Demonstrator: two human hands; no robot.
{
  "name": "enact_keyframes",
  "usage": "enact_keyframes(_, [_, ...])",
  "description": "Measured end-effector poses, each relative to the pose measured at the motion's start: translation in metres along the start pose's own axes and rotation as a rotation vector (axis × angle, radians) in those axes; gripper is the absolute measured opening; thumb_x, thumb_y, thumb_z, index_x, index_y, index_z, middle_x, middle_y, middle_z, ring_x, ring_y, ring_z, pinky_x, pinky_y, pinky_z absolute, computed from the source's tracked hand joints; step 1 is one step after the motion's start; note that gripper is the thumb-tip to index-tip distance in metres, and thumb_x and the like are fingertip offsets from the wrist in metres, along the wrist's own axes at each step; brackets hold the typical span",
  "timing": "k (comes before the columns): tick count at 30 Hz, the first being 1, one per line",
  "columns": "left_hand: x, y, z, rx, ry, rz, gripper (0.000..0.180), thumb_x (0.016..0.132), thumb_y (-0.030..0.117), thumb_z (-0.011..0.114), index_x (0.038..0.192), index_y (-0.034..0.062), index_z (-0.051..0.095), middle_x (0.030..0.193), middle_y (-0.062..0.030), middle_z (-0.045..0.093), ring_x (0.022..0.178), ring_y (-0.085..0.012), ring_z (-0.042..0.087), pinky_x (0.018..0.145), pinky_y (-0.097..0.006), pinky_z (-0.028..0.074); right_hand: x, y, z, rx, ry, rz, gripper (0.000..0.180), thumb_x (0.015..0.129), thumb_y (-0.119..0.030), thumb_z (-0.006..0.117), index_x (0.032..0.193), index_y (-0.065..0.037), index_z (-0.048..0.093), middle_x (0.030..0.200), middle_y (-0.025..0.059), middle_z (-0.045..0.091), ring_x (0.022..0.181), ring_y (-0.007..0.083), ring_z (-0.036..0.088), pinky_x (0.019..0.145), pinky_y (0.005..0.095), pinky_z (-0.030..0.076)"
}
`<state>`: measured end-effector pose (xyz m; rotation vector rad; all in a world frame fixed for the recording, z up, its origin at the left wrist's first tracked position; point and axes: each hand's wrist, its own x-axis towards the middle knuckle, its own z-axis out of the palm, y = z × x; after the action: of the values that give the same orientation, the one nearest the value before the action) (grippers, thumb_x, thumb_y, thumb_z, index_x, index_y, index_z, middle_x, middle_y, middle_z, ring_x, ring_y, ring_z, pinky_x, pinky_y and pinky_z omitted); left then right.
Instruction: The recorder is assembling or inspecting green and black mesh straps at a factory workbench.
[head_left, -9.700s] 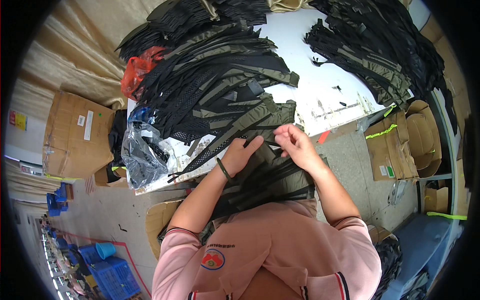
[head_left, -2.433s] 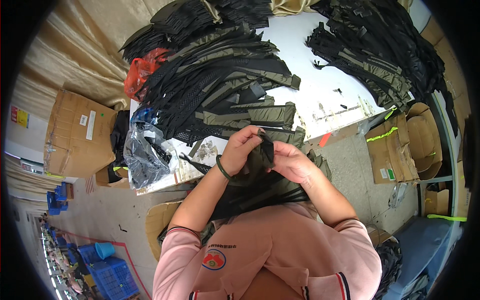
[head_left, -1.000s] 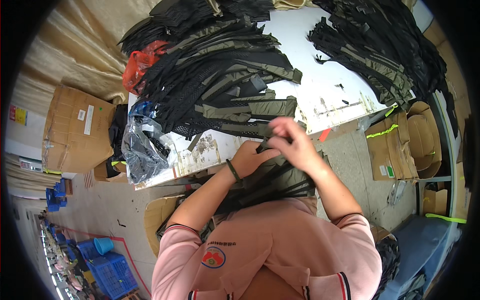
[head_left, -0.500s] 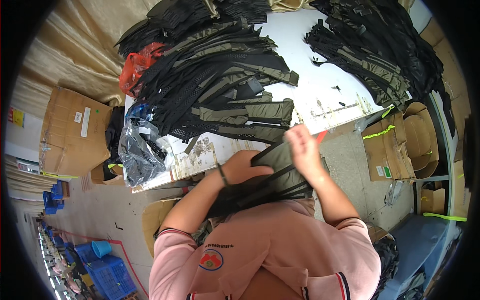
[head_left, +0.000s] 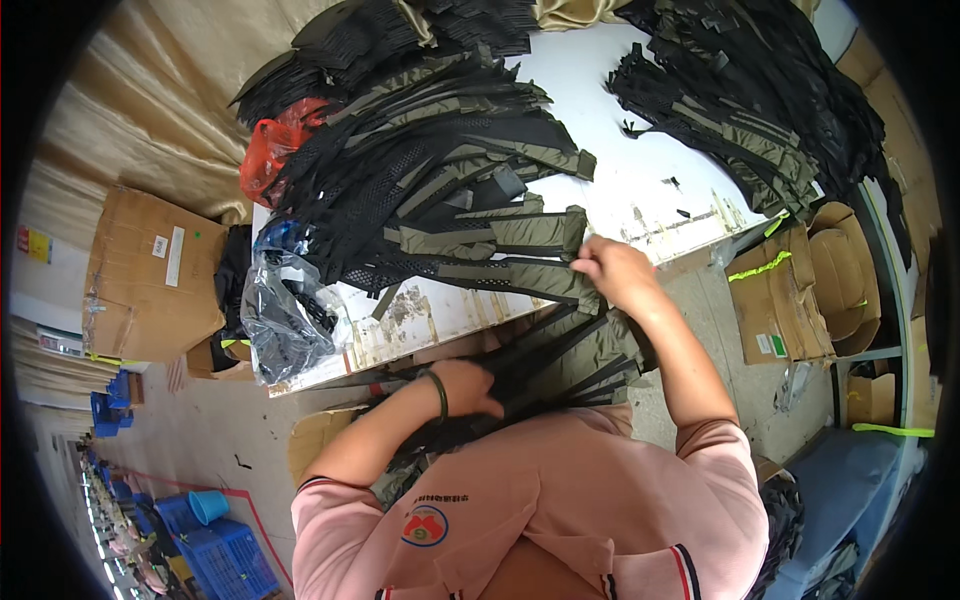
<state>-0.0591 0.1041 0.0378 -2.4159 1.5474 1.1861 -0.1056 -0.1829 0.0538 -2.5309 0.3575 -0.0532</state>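
My right hand (head_left: pixel 618 274) is at the near edge of the white table, its thumb and fingers pinched on the end of an olive-and-black fabric panel (head_left: pixel 545 278). That panel lies at the front of a fanned pile of olive and black mesh panels (head_left: pixel 440 165). Across my lap rests a stack of similar panels (head_left: pixel 585 355), olive end to the right and black part to the left. My left hand (head_left: pixel 465 388), with a dark bangle on its wrist, lies on the black part of the stack. Its thumb stands apart; the other fingertips are partly hidden.
A second heap of black and olive pieces (head_left: pixel 750 120) covers the right of the white table (head_left: pixel 590 80). A clear plastic bag (head_left: pixel 285 320) and a red bag (head_left: pixel 268 155) sit at its left. Cardboard boxes (head_left: pixel 150 275) flank both sides; blue crates (head_left: pixel 225 555) stand on the floor.
The panel my hands held up now lies on my lap. My left hand has moved down and left over it. My right hand has gone to the table pile and gripped a panel's end.
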Motion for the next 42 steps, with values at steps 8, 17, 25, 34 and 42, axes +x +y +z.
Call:
enact_keyframes(8, [0.042,-0.050,-0.030,-0.338,0.706,-0.038,0.020,0.079,0.023,0.067,0.085,0.0057,0.060,0.084,-0.0116,0.060,0.081,-0.0330,0.058,0.070,-0.041,0.046,-0.003,0.003,0.069,-0.736,-0.155,-0.249,0.042,0.074,-0.014,0.068,0.112,-0.007,0.054,0.106,0.0102,0.057,0.101,0.0254,0.058,0.080,0.0389,0.048])
enact_keyframes(17, [0.092,0.003,-0.060,-0.362,0.989,0.430,0.024,0.086,0.016,0.060,0.106,0.0034,0.055,0.102,-0.0121,0.062,0.091,-0.0261,0.060,0.081,-0.034,0.047,-0.047,-0.009,0.036,-0.248,0.361,-0.623,0.015,0.069,-0.009,0.058,0.084,-0.009,0.060,0.089,0.0042,0.056,0.071,0.0205,0.055,0.061,0.0323,0.046])
enact_keyframes(25, [0.086,0.020,-0.074,-0.904,0.387,0.390,0.020,0.086,0.018,0.063,0.096,0.0010,0.058,0.081,-0.0035,0.059,0.075,-0.0063,0.054,0.068,-0.024,0.045,-0.068,0.007,0.021,-0.054,0.414,-0.733,0.021,0.063,-0.012,0.068,0.083,-0.009,0.062,0.091,0.0025,0.057,0.079,0.0213,0.052,0.070,0.0334,0.042])
enact_keyframes(34, [0.088,0.037,-0.055,-1.485,0.580,0.446,0.014,0.090,0.006,0.058,0.103,0.0017,0.053,0.095,-0.0017,0.060,0.087,-0.0071,0.053,0.076,-0.023,0.044,-0.050,-0.020,0.032,0.099,0.504,-0.312,0.039,0.077,-0.013,0.070,0.110,-0.005,0.052,0.093,0.0116,0.062,0.086,0.0279,0.059,0.079,0.0372,0.040])
enact_keyframes(42, [0.086,0.020,-0.037,-1.146,0.799,0.274,0.022,0.082,0.013,0.071,0.078,0.0060,0.050,0.071,0.0045,0.051,0.065,-0.0031,0.042,0.059,-0.020,0.038,-0.041,-0.027,0.033,-0.032,0.260,-0.194,0.033,0.081,-0.011,0.063,0.112,-0.010,0.053,0.083,0.0109,0.062,0.076,0.0276,0.062,0.063,0.0378,0.047])
